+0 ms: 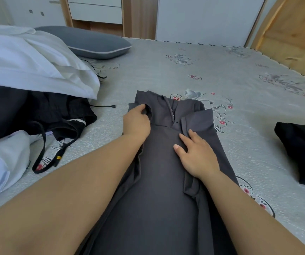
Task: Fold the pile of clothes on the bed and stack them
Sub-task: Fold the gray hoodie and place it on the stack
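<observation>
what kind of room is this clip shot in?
A home bedroom, most likely. The person works on a bed with a floral grey sheet, a grey pillow lies at its far left, and white drawers in a wooden frame stand behind. Both hands are on dark grey trousers.

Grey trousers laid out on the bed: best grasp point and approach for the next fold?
Probably the waistband corners of the grey trousers, at the far end. Come from above, one hand per side: the left hand already pinches the left corner, while the right hand lies flat nearby. The legs lie flat and run toward the person, so the waist could fold back over them.
</observation>
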